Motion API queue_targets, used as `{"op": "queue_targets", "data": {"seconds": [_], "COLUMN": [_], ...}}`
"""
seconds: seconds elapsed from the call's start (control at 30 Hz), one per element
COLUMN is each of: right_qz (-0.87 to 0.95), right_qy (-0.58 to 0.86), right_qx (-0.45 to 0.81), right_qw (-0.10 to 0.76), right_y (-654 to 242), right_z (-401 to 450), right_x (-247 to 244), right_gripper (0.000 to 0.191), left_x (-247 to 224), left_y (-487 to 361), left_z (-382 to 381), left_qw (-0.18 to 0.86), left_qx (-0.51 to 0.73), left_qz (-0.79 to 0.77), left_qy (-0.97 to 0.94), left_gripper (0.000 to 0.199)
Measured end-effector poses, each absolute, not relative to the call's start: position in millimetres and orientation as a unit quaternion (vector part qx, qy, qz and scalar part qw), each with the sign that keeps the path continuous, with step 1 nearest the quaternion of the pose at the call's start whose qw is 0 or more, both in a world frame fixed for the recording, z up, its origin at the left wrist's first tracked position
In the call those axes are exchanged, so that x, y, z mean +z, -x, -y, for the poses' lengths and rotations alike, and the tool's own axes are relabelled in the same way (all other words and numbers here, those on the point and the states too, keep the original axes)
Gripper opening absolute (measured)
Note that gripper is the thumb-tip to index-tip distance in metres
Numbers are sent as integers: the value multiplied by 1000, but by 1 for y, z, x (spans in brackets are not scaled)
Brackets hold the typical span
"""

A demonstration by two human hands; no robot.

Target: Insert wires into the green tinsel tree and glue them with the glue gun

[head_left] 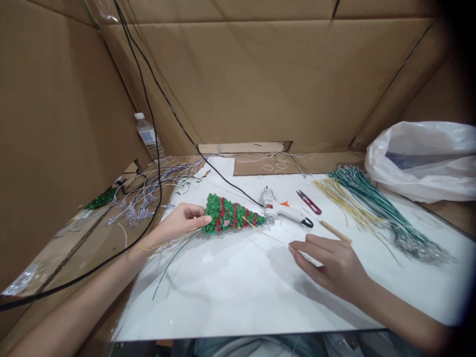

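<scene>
A small green Christmas tree [232,214] with red garland lies on its side over the white board, its tip toward the right. My left hand [189,218] grips the broad base of it, thumb on the near side. Several thin wires [174,244] trail from that base past my wrist, some yellow, white and dark green. From the tree's middle a thin yellow wire [267,235] runs right to my right hand [330,260], whose thumb and forefinger are pinched on its end. Just beyond the tip is a white glue gun [284,212].
Red-handled thread snips [309,202] and a tan stick [335,231] lie near the glue gun. Bundles of yellow wires [345,201] and green wires [386,208] lie right, beside a white plastic bag [420,163]. A black cord [159,163] hangs at left before a water bottle [148,136]. Cardboard walls surround the board [223,297].
</scene>
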State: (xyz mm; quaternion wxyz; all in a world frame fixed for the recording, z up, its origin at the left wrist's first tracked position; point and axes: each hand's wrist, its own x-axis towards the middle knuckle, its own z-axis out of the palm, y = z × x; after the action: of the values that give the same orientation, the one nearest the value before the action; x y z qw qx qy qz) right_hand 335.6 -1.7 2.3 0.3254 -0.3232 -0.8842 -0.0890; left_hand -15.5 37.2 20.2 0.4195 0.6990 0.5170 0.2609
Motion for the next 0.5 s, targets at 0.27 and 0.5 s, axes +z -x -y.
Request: {"op": "queue_targets", "data": {"seconds": [0.27,0.5], "right_qz": [878,868], "right_qy": [298,265], "right_qx": [-120,-149], "right_qw": [356,393], "right_y": [-331,-328], "right_z": [1,-2], "right_x": [-15,-32], "right_gripper": [12,11], "left_x": [15,10], "left_y": [19,21], "left_z": [-40,-43], "left_qw": [422,423], "left_qx": [263,278], "left_qz": [-509,-501], "left_qy": [-703,-702], "left_gripper": [42,44]}}
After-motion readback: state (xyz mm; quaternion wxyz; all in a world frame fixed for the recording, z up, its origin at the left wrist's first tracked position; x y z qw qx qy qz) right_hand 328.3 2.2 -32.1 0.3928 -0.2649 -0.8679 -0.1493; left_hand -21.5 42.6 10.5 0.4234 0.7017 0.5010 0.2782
